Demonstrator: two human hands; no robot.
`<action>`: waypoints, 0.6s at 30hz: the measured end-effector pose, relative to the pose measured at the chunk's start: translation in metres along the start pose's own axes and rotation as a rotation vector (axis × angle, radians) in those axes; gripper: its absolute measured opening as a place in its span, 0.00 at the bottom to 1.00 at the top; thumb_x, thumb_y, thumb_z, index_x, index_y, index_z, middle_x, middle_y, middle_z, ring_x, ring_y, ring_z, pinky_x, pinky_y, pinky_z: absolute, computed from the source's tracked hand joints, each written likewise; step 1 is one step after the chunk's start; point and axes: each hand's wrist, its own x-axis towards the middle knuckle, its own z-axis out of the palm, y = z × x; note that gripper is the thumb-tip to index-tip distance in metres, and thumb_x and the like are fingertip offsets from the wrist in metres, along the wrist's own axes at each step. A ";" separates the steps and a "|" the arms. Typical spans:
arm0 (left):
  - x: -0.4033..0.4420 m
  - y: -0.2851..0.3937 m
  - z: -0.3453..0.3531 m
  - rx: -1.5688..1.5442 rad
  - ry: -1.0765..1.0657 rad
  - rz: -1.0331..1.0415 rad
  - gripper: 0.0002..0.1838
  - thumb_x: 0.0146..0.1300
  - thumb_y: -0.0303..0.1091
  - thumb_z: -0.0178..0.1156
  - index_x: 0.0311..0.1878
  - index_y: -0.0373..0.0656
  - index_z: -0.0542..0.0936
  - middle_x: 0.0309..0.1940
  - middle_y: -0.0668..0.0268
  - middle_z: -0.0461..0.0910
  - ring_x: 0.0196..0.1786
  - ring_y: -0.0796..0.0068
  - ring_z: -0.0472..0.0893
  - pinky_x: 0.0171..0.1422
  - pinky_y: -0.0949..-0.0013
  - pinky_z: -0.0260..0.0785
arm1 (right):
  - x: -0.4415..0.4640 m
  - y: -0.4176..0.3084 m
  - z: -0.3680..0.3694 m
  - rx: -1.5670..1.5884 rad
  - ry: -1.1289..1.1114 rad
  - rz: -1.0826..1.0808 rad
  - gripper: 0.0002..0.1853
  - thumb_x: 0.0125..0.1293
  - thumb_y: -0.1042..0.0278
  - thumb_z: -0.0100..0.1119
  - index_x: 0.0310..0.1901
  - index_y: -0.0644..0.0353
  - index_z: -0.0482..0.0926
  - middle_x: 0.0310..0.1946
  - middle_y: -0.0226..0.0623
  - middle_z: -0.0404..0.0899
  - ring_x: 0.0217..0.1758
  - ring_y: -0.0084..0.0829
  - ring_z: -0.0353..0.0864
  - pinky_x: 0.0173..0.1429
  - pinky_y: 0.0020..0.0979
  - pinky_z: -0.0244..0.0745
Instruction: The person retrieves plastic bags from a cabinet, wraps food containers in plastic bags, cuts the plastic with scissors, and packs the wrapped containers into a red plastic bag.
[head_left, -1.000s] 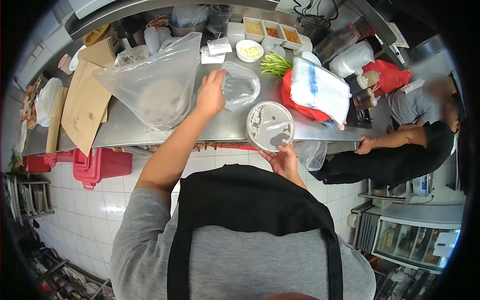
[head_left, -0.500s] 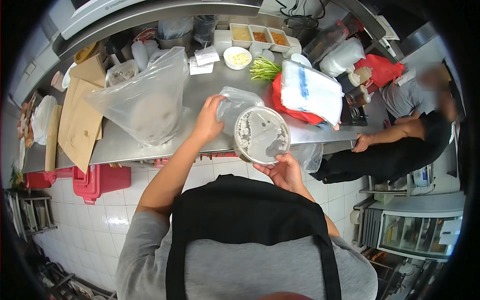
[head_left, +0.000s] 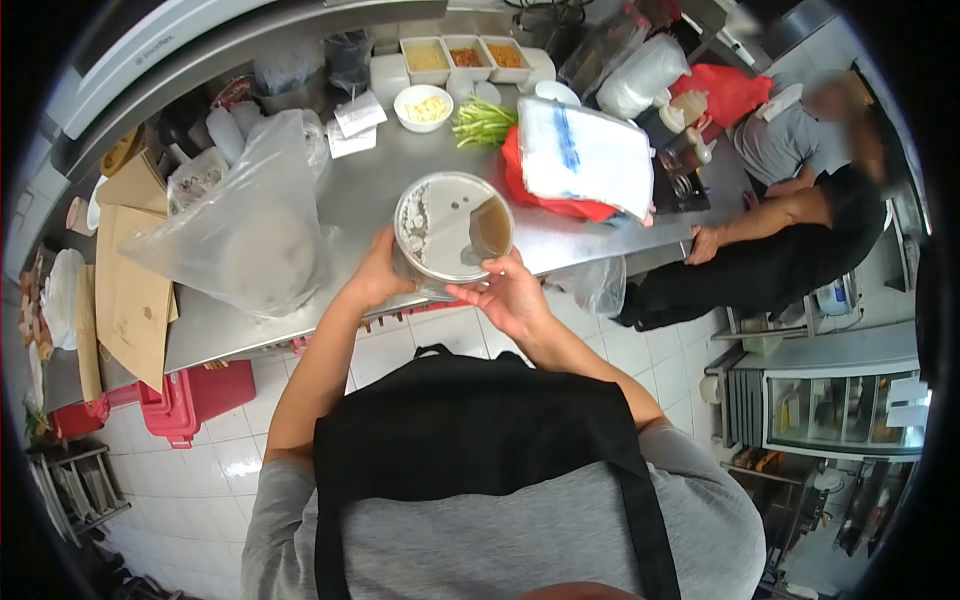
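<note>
A round plastic tub (head_left: 440, 235) with a clear, fogged lid is tilted toward me over the front edge of the steel counter (head_left: 390, 165). Brown liquid shows through the lid's right side. My left hand (head_left: 378, 270) is closed around the tub's left side, its fingertips hidden behind it. Under the rim, my right hand (head_left: 512, 300) grips the lower right, thumb on the edge and some fingers spread. Clear plastic shows below the tub between my hands; whether it wraps the tub, I cannot tell.
Left on the counter are a large clear bag (head_left: 265, 250) and cardboard (head_left: 135, 290). Behind stand a white bowl (head_left: 423, 108), green stalks (head_left: 485, 122) and a stack of white plastic bags (head_left: 585, 155). At right, another person's hand (head_left: 705, 245) touches the counter edge.
The tub has moved left, to between my hands. My left hand, which held a clear plastic bag out beside it, is now against the tub's side. The view has shifted too.
</note>
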 end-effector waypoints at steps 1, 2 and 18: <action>0.000 0.005 -0.004 0.065 0.008 -0.019 0.56 0.25 0.27 0.72 0.67 0.40 0.58 0.61 0.52 0.62 0.64 0.54 0.63 0.72 0.61 0.50 | 0.006 0.003 0.000 0.004 0.028 -0.002 0.29 0.54 0.75 0.53 0.59 0.53 0.56 0.58 0.47 0.60 0.60 0.53 0.64 0.62 0.60 0.65; 0.000 0.008 -0.007 0.129 0.011 -0.044 0.57 0.25 0.27 0.72 0.68 0.40 0.57 0.61 0.52 0.61 0.64 0.54 0.63 0.73 0.60 0.49 | 0.012 0.006 -0.001 -0.003 0.039 0.000 0.29 0.54 0.75 0.53 0.59 0.53 0.56 0.57 0.47 0.60 0.59 0.53 0.65 0.62 0.60 0.65; 0.008 -0.032 -0.001 -0.286 0.318 -0.171 0.13 0.63 0.24 0.53 0.51 0.38 0.72 0.41 0.64 0.75 0.36 0.82 0.75 0.34 0.78 0.70 | 0.020 -0.045 -0.022 -0.436 0.184 -0.028 0.46 0.59 0.66 0.61 0.72 0.51 0.42 0.67 0.45 0.52 0.64 0.47 0.61 0.61 0.53 0.61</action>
